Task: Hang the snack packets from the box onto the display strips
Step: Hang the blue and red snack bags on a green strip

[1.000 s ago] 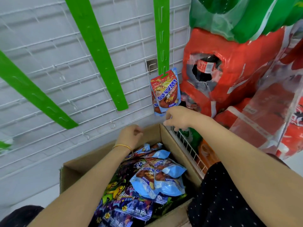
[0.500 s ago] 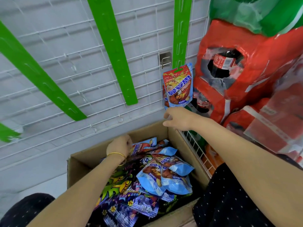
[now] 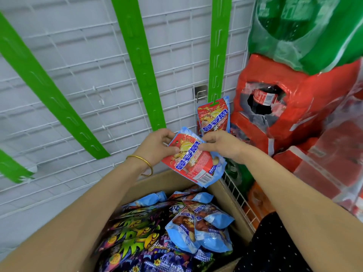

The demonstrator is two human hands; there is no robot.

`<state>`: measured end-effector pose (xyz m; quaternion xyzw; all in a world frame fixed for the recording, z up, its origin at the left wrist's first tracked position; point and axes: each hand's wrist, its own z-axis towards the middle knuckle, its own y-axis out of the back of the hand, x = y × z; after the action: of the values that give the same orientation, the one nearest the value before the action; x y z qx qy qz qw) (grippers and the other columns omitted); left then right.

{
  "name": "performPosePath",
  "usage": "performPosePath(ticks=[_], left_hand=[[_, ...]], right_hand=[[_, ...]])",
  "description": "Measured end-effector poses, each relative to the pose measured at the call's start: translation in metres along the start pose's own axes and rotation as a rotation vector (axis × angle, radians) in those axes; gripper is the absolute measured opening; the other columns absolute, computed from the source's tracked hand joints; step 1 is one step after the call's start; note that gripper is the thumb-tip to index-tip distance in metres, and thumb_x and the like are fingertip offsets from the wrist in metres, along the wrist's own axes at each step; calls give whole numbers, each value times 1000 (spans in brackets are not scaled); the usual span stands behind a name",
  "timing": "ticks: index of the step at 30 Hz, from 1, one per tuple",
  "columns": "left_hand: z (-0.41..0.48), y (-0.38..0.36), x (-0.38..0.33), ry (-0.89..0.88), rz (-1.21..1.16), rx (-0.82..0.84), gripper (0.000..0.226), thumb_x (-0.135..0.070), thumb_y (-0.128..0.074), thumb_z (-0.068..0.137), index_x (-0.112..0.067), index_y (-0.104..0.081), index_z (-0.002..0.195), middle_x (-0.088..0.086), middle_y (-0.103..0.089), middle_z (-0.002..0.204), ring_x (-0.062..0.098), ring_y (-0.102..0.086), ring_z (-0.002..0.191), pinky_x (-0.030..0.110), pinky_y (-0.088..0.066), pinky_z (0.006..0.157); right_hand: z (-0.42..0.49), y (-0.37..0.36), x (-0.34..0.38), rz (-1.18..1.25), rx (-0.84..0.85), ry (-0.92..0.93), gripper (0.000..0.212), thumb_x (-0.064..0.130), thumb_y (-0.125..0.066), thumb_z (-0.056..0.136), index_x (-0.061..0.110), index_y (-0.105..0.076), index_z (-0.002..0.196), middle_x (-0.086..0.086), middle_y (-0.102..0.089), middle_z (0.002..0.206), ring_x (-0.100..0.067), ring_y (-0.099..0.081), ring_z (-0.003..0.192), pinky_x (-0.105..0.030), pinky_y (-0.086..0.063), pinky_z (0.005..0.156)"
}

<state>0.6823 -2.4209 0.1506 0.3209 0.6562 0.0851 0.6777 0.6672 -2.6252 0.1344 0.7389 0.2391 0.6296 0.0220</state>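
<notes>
At centre frame of the head view, the left hand and right hand each pinch the upper edge of one red-and-blue packet, held tilted above the far rim of the box. Loose packets fill the box, lower centre. Right of centre, a hung packet sits at the foot of the right strip. The packet is judged light, soft and slick. Grip the flat sealed top beside the hang hole, not the filled body.

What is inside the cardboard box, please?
The cardboard box holds blue-edged snack packets piled on purple-and-green packets. The left forearm covers its left side, and the pile hides its bottom.
</notes>
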Motion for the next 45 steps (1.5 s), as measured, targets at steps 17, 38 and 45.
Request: performPosePath(ticks=[17, 38, 45], left_hand=[[61, -29, -73, -207, 60, -235, 12, -3, -63, 81, -13, -61, 88, 5, -58, 82, 16, -53, 74, 30, -47, 74], [47, -21, -86, -109, -121, -4, 28, 9, -60, 81, -18, -59, 74, -3, -62, 62, -3, -56, 46, 11, -47, 48], [88, -27, -120, -146, -32, -323, 44, -24, -64, 85, -3, -49, 120, 11, -59, 110, 25, -59, 98, 37, -50, 90]], right_hand=[[-4, 44, 21, 387, -519, 166, 3, 6, -63, 86, 5, -65, 84, -19, -68, 85, -22, -62, 68, -40, -54, 71], [-8, 31, 30, 195, -449, 238, 17, 13, -61, 88, 3, -62, 102, -15, -68, 102, -20, -64, 87, -35, -51, 82], [-3, 50, 28, 351, -630, 227, 16, 15, -56, 92, 14, -57, 76, -6, -63, 75, -17, -59, 66, -30, -49, 64]])
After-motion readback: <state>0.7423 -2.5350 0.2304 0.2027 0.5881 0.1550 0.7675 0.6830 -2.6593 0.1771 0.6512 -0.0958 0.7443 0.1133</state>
